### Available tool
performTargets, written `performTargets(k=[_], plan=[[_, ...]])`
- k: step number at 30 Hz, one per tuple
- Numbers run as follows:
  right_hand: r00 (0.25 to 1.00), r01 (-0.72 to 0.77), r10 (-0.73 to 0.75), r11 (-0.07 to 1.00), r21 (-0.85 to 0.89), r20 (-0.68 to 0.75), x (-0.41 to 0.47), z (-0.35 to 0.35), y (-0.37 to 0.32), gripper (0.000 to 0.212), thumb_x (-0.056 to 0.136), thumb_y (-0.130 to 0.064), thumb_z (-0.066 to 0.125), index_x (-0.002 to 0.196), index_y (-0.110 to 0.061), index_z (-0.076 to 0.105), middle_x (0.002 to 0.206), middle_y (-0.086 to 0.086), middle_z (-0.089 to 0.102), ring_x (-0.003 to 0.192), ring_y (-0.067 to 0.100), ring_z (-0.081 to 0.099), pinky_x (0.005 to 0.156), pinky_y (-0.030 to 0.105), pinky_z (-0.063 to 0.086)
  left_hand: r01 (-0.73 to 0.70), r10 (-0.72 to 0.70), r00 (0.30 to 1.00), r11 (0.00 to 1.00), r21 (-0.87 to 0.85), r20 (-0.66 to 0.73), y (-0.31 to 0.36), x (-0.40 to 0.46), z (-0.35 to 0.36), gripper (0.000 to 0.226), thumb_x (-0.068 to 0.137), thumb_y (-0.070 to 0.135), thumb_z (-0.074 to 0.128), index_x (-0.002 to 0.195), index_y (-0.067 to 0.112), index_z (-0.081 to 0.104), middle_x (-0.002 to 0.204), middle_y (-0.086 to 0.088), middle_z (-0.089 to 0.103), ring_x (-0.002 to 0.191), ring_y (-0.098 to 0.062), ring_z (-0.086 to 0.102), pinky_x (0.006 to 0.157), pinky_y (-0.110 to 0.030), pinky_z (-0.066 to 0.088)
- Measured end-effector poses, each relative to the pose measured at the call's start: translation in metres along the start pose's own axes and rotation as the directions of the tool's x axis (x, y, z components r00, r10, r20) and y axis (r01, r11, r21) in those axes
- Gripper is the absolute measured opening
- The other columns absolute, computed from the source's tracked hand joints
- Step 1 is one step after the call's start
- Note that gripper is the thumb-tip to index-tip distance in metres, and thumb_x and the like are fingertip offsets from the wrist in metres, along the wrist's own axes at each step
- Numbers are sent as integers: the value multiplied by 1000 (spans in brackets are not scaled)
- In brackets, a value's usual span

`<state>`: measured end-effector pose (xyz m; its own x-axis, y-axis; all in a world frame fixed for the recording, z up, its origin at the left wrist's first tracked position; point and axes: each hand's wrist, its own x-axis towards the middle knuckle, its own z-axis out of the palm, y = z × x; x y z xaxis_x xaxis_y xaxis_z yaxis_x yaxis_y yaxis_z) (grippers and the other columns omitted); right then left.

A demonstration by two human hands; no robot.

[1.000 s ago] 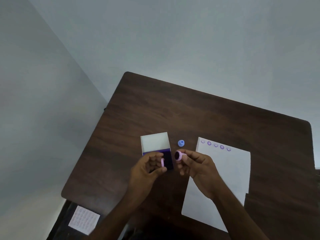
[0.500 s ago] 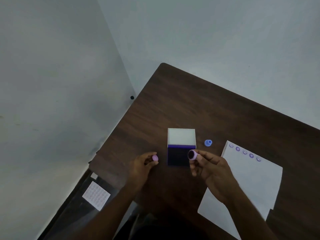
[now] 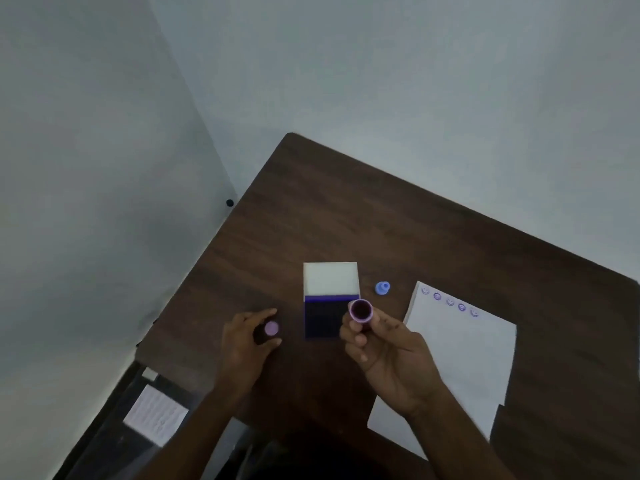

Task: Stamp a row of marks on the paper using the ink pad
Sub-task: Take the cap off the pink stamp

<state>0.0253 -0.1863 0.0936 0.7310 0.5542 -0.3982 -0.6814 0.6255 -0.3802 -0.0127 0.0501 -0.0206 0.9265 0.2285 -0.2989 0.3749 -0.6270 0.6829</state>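
While right hand (image 3: 388, 355) keeps the stamp (image 3: 361, 310), left hand (image 3: 247, 336) moved away.

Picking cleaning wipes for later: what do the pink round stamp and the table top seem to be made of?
Pink round stamp in the right hand: likely moulded plastic, with an even pastel colour and a smooth rim; its dark face is probably inked rubber, though that is unclear. Dark brown table top: wood or wood-look laminate, matte, with streaky grain showing.
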Motion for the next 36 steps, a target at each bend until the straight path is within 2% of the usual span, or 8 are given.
performTargets(k=[4, 8, 13, 18, 25, 28, 31, 36], plan=[[999, 11, -15, 996, 90, 44, -1, 10, -5, 20, 91, -10, 51, 108, 1, 53, 88, 13, 56, 72, 16, 48, 58, 25, 43, -90, 85, 996, 953, -289, -30, 72, -16, -21, 35, 77, 20, 76, 103, 41, 67, 94, 13, 67, 86, -2, 61, 72, -12, 48], [1000, -6, 3, 988, 154, 17, -3, 11, -5, 26, 89, -9, 55, 111, 6, 52, 90, 17, 58, 71, 18, 53, 61, 27, 50, -305, 302, 951, 873, -380, -70, 145, -37, -40, 34, 75, 37, 69, 109, 32, 68, 102, 17, 66, 98, -5, 62, 79, -7, 46], [999, -3, 16, 972, 236, -51, -5, 4, -3, 49, 78, -9, 73, 122, 4, 55, 120, 22, 59, 95, 25, 58, 74, 27, 57, -406, 401, 912, 863, -300, -81, 182, -50, -39, 48, 65, 31, 77, 109, 15, 66, 112, 16, 58, 99, 11, 56, 97, -11, 43], [999, -16, 24, 978, 206, -33, -7, 2, -4, 45, 73, -14, 78, 113, -1, 64, 113, 17, 65, 91, 21, 62, 78, 26, 54, -448, 422, 894, 858, -251, -151, 188, -53, -42, 43, 68, 47, 77, 104, 30, 62, 106, 19, 58, 98, 5, 58, 91, -4, 41], [999, -18, 26, 963, 268, -26, -2, -12, 4, 46, 73, -8, 77, 115, 2, 62, 117, 21, 63, 98, 27, 64, 87, 32, 53, -424, 397, 902, 891, -165, -172, 175, -47, -30, 48, 64, 36, 81, 101, 7, 70, 102, 6, 60, 93, -2, 56, 90, -3, 41], [994, -28, 41, 991, 129, -99, 7, -23, 3, 41, 76, -12, 75, 113, 1, 63, 110, 19, 64, 91, 23, 62, 79, 30, 55, -237, 229, 971, 950, -202, -63, 160, -39, -17, 50, 65, 26, 84, 107, 5, 67, 113, -6, 65, 102, -16, 59, 96, -30, 48], [963, -69, 15, 978, -195, -267, 20, -33, -2, 32, 85, -21, 66, 110, -1, 65, 93, 18, 63, 74, 20, 59, 63, 27, 51, -120, 133, 990, 974, -194, 54, 135, -24, -6, 57, 69, 32, 81, 120, 14, 62, 124, -4, 61, 114, -15, 54, 99, -23, 40], [792, -343, -328, 459, -820, -515, 49, -51, 2, 20, 75, -41, 74, 77, -21, 72, 66, -1, 71, 56, 10, 63, 53, 18, 50, -117, 118, 990, 993, -9, 82, 89, -1, 12, 61, 70, 40, 80, 125, 23, 59, 128, 1, 57, 118, -11, 47, 95, -14, 28]])
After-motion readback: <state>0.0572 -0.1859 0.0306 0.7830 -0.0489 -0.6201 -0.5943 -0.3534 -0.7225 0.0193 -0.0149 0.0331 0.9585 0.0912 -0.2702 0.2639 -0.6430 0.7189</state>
